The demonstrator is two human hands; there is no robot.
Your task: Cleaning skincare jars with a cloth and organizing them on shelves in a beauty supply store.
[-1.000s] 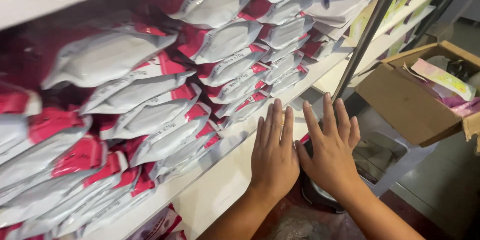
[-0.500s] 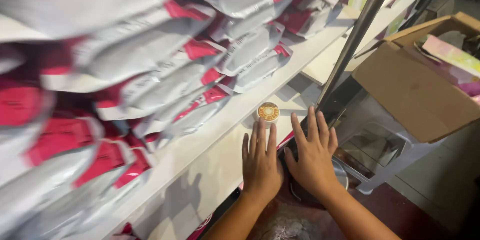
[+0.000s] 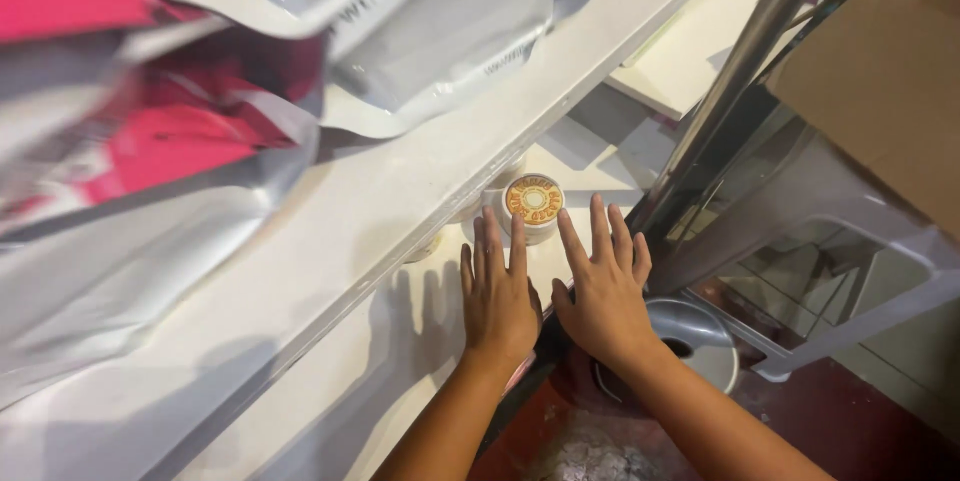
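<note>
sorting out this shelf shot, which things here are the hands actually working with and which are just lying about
In hand:
- left hand, flat on the lower white shelf
- right hand, open beside it
- round tub with orange patterned lid, just beyond the fingertips

Lying about:
- grey and pink pouches on the upper shelf
- cardboard box
- metal upright
- white plastic stool

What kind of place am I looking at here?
Probably a shop stockroom or storage area. White shelves are stacked with many alike pink and silver packets, a cardboard box sits on a plastic stool, and both hands lie flat near a small round tin.
</note>
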